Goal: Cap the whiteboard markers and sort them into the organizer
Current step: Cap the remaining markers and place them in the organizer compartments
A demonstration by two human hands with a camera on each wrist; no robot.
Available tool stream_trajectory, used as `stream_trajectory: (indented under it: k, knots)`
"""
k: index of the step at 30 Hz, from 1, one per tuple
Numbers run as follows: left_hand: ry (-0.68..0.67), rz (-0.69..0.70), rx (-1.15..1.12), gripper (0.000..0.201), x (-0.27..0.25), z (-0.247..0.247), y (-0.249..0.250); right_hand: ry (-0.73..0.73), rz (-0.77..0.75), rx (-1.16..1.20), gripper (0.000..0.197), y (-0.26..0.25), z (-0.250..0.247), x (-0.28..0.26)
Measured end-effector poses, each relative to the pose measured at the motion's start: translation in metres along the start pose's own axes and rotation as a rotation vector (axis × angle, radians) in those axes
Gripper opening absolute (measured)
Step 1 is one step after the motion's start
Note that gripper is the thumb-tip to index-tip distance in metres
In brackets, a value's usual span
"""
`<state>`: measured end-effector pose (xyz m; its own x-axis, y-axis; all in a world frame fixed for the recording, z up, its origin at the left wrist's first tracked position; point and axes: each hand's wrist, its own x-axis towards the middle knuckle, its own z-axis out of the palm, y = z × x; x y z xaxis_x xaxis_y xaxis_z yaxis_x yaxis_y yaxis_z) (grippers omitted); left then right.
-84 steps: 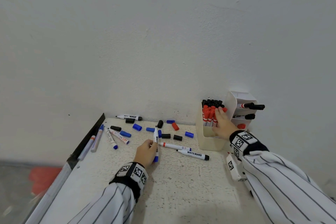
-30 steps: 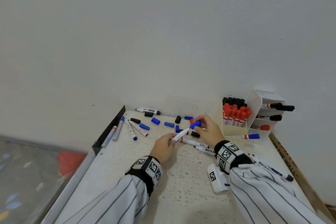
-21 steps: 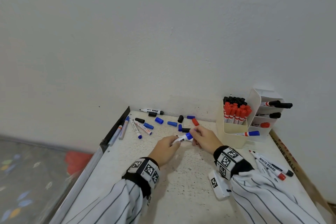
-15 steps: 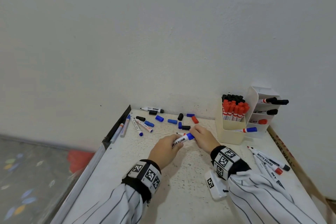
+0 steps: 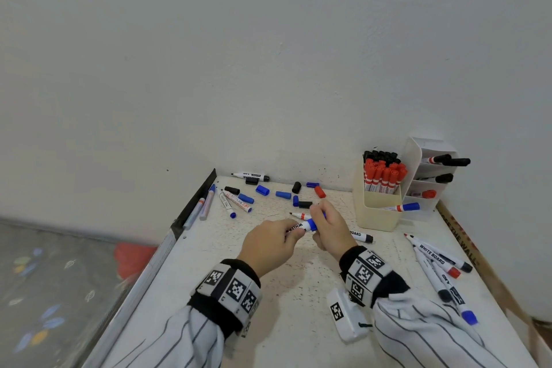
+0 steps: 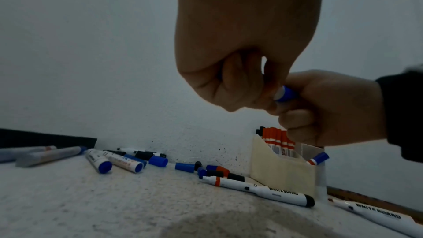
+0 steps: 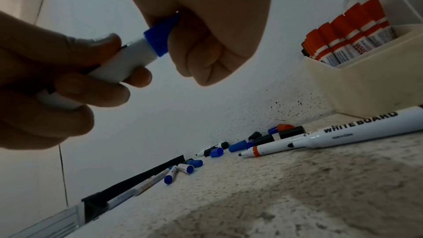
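My left hand (image 5: 286, 233) grips the white barrel of a blue whiteboard marker (image 5: 300, 226) just above the table. My right hand (image 5: 321, 218) is curled round the blue cap (image 5: 312, 223) sitting on the marker's end. The right wrist view shows the cap (image 7: 160, 37) over the barrel (image 7: 128, 61) with no tip showing. In the left wrist view only a bit of the cap (image 6: 286, 95) shows between both hands. The cream organizer (image 5: 376, 215) stands at the back right, holding upright red and black markers and one blue marker (image 5: 403, 207).
Loose blue, black and red caps (image 5: 283, 195) lie along the back wall. An uncapped marker with a red band (image 5: 300, 215) lies behind my hands. Several markers (image 5: 439, 263) lie at the right, more by the table's left edge (image 5: 206, 203). A white tagged block (image 5: 343, 317) sits near my right wrist.
My right hand left the organizer, picked up a blue cap and brought it to the marker in my left hand. The cap now sits on the marker's end, both hands close together.
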<state>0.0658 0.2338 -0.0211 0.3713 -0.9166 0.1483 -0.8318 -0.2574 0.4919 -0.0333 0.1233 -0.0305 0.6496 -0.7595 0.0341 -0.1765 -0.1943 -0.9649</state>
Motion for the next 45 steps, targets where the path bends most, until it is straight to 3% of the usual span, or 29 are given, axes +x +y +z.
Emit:
stream_trajectory:
  k: [3,8,13,18,22,29,32,35,38,41,45]
  knots:
    - [0.024,0.02,0.089,0.03,-0.002,-0.002,0.003,0.013,0.028,-0.011,0.025,-0.001,0.001,0.001]
    - [-0.188,-0.156,-0.452,0.037,-0.004,-0.013,0.008,-0.008,-0.137,-0.041,0.027,-0.006,0.001,-0.008]
    - [-0.009,-0.033,-0.059,0.028,-0.005,-0.004,0.008,-0.018,-0.058,0.001,0.027,-0.008,0.001,-0.006]
    - [-0.161,-0.095,-0.399,0.033,-0.005,-0.008,0.007,-0.062,-0.154,-0.087,0.026,-0.006,0.0,-0.009]
    - [-0.197,-0.063,-0.4,0.034,0.001,-0.009,0.0,-0.064,-0.169,-0.115,0.025,-0.003,0.001,-0.008]
    - [-0.307,-0.125,-0.489,0.035,0.023,0.001,-0.017,-0.162,-0.249,-0.411,0.015,-0.015,-0.015,0.008]
    - [-0.293,-0.233,-0.376,0.047,0.04,0.0,-0.031,-0.024,-0.258,-0.427,0.008,-0.024,-0.038,0.019]
    - [-0.327,-0.351,-0.091,0.054,0.054,0.004,-0.062,0.249,-0.286,-0.466,0.016,-0.03,-0.077,0.03]
    - [-0.248,-0.471,0.101,0.054,0.064,0.01,-0.092,0.512,-0.266,-0.401,0.024,-0.032,-0.118,0.036]
    - [-0.246,-0.493,0.2,0.055,0.07,0.012,-0.108,0.656,-0.265,-0.408,0.024,-0.028,-0.153,0.035]
    - [-0.167,-0.401,0.267,0.035,0.074,0.012,-0.122,0.82,-0.339,-0.455,0.021,-0.022,-0.19,0.03]
